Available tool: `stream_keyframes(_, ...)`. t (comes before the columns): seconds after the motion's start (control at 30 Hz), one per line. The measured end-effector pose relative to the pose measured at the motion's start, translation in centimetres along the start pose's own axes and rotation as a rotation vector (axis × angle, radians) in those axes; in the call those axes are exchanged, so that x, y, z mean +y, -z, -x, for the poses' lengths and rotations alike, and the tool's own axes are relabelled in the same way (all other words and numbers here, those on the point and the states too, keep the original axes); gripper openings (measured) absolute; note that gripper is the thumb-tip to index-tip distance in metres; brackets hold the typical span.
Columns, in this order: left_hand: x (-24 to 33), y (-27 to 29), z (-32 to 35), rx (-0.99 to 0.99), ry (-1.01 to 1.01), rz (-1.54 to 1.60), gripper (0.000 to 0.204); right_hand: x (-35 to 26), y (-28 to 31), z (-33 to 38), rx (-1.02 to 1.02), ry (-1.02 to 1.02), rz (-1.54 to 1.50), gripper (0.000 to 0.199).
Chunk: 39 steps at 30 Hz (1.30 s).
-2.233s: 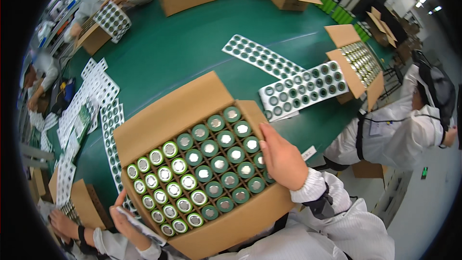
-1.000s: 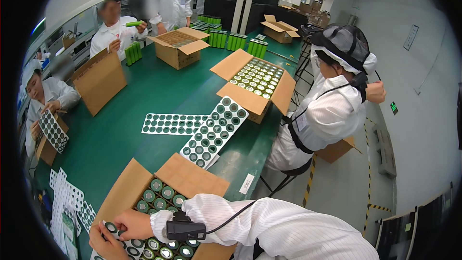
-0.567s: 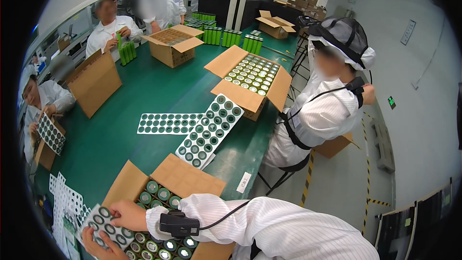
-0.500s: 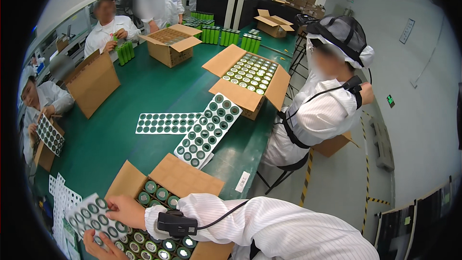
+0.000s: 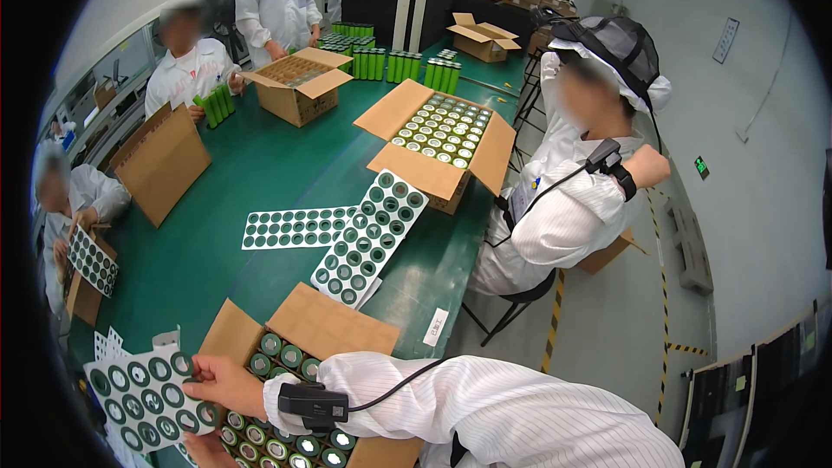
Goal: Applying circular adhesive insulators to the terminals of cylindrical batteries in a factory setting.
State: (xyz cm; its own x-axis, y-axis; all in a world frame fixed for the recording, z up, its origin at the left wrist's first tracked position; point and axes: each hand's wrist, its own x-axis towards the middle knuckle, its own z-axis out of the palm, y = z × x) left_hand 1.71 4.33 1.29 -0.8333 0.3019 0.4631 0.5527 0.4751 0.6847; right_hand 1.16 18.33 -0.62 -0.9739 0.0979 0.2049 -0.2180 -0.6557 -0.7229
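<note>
The long green table [image 5: 260, 173] runs away from the wearer toward the far end of the room, its smooth top carrying several open brown cardboard boxes. Nearest the wearer, at the lower edge, an open carton [image 5: 321, 334] holds upright green cylindrical cells [image 5: 282, 355] packed in rows, their round ends facing up. Over its left side the right hand [image 5: 221, 384], reaching across the body in a white striped sleeve with a black device strapped at the wrist, has its fingers pinched on the near edge of a white perforated sheet [image 5: 143, 394]; the left hand [image 5: 208, 451] shows only partly beneath it, at the sheet's lower corner, and whether it is closed cannot be told. The sheet is thin, flat and rectangular, punched with rows of dark-ringed round holes, and it lies nearly level with its long axis running from upper left to lower right, out beyond the box's left wall. Half a second ago the sheet sat a little closer to the box and more upright in the view; it has since swung outward and lower left. Farther up the table two similar sheets [image 5: 368, 238] lie flat, one crossing the other, beside another open box of cells [image 5: 438, 134].
</note>
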Motion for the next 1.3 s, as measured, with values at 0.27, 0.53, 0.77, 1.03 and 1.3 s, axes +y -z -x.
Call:
stream_keyframes(0.27, -0.6, -0.8, 0.4, 0.060, 0.145, 0.168, 0.022, -0.1, -0.2, 0.1, 0.001, -0.098, -0.138, 0.022)
stream_keyframes(0.53, -0.9, -1.5, 1.0, 0.098, 0.224, 0.301, 0.023, 2.5, 0.3, -0.1, -0.064, -0.059, 0.038, 0.010)
stream_keyframes(0.77, -1.6, -1.6, 1.6, 0.150, 0.285, 0.471, 0.024, 0.9, 0.4, 0.6, -0.056, -0.233, 0.187, 0.015)
stream_keyframes(1.03, -4.6, -0.5, 1.5, 0.051, 0.347, 0.663, 0.041, 0.3, -0.3, 0.7, -0.016, -0.335, 0.220, 0.018)
stream_keyframes(1.3, -3.6, -1.4, 1.0, -0.006, 0.233, 0.302, 0.045, -0.5, -0.1, 1.4, 0.053, -0.280, 0.315, 0.019)
